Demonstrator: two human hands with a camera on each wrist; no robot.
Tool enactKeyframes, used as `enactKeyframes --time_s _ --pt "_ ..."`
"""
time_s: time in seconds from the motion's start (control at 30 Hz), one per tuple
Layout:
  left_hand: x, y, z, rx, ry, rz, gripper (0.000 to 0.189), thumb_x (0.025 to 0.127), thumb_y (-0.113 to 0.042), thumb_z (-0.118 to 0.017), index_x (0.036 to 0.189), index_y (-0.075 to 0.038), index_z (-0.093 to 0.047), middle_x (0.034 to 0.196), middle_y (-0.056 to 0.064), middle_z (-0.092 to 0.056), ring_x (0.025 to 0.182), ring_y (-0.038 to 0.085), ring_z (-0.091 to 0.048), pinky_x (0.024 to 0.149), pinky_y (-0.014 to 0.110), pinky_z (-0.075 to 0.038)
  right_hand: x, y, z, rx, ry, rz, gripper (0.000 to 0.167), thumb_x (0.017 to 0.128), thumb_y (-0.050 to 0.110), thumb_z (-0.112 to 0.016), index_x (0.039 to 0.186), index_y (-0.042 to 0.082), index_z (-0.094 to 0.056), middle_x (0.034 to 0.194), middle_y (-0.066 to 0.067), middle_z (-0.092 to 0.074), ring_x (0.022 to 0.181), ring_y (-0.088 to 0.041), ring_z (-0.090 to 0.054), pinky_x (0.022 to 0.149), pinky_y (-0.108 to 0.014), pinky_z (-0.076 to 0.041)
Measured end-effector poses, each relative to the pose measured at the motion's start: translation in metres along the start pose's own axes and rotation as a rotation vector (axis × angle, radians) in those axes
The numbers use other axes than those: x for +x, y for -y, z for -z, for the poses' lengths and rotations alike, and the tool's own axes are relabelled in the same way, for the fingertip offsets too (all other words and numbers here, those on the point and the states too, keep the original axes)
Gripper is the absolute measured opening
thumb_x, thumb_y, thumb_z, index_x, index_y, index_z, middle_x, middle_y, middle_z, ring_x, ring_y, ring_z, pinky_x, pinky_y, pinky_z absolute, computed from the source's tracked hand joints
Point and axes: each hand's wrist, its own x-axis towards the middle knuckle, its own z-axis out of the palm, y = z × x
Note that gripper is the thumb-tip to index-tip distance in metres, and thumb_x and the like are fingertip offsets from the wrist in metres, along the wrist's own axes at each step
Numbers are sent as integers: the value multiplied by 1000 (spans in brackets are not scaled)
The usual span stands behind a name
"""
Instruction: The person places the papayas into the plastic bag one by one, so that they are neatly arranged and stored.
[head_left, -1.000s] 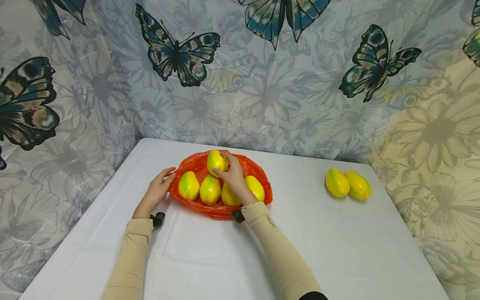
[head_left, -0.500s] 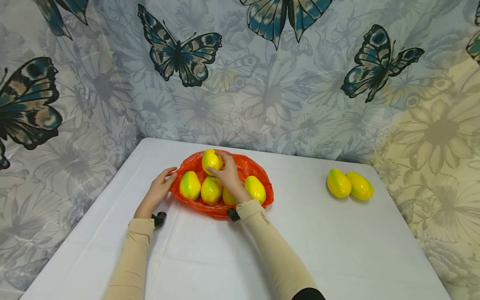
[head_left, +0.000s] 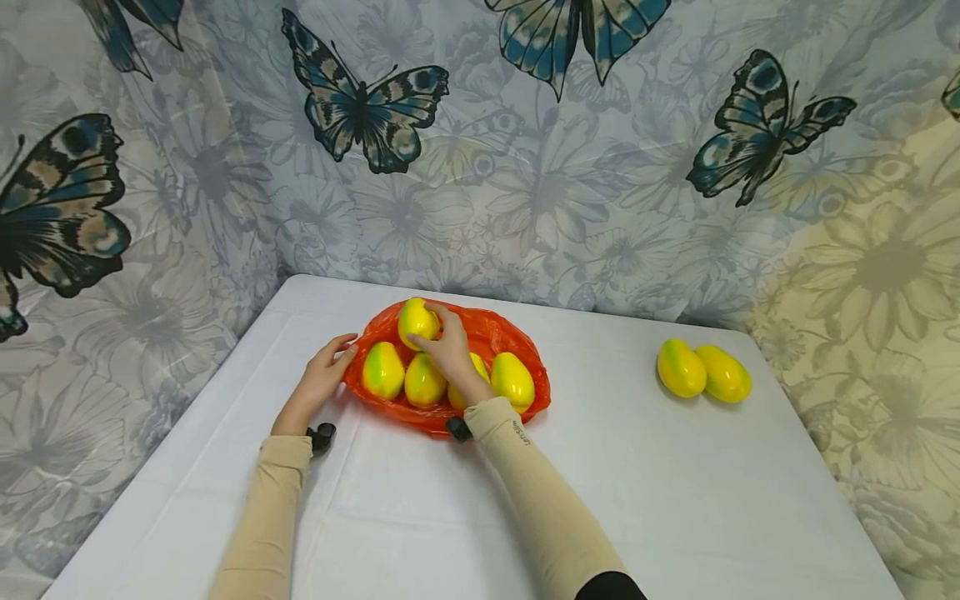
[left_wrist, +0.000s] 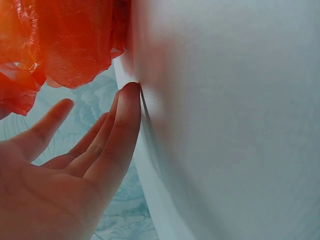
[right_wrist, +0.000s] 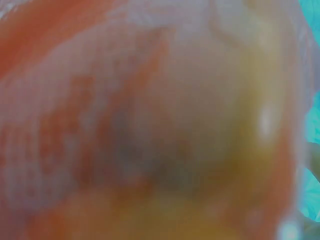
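Note:
In the head view a red plastic bag (head_left: 498,332) lies spread wide on the table with several yellow-green mangoes in it, among them a left-hand mango (head_left: 383,372) and a right-hand mango (head_left: 513,382). One mango near the middle is partly hidden by my right hand (head_left: 453,350). That hand grips another mango (head_left: 416,323) above the row, toward the bag's far side. At the bag's left edge is my left hand (head_left: 321,377). Its fingers stretch out beside the red plastic (left_wrist: 75,45) in the left wrist view and hold nothing. The right wrist view is badly blurred.
Two loose mangoes, a nearer-left one (head_left: 681,368) and its neighbour (head_left: 723,374), lie together at the right on the white-covered table (head_left: 615,467). A butterfly-patterned backdrop (head_left: 540,208) stands behind the table.
My right hand has shifted left within the bag, carrying its mango toward the far left side. The left hand stays by the bag's left edge. The view has drifted slightly.

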Motion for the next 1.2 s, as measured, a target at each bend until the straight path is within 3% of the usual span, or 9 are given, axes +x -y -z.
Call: enactKeyframes --time_s 0.6,0.87,1.2 --pt "1 0 -2 -28 -5 2 54 105 -37 -41 150 -8 -35 148 28 -38 129 46 -50 105 55 -44 3 -2 -11 4 6 -18 57 88 15 -72 139 10 -50 139 -17 -45 116 -31 -49 102 -44 -46" --pt "0 1 0 -42 5 16 56 105 -40 -39 151 -9 -33 149 26 -37 126 43 -54 104 52 -47 3 -4 -12 -43 59 -60 55 90 20 -71 139 5 -51 146 -16 -44 134 -31 -44 113 -44 -40" --pt "0 0 0 -36 2 9 55 105 -38 -39 151 -8 -33 150 27 -36 126 44 -54 103 53 -47 1 -7 -11 -59 98 -133 52 92 25 -68 138 7 -52 147 -15 -45 136 -31 -44 115 -45 -37"
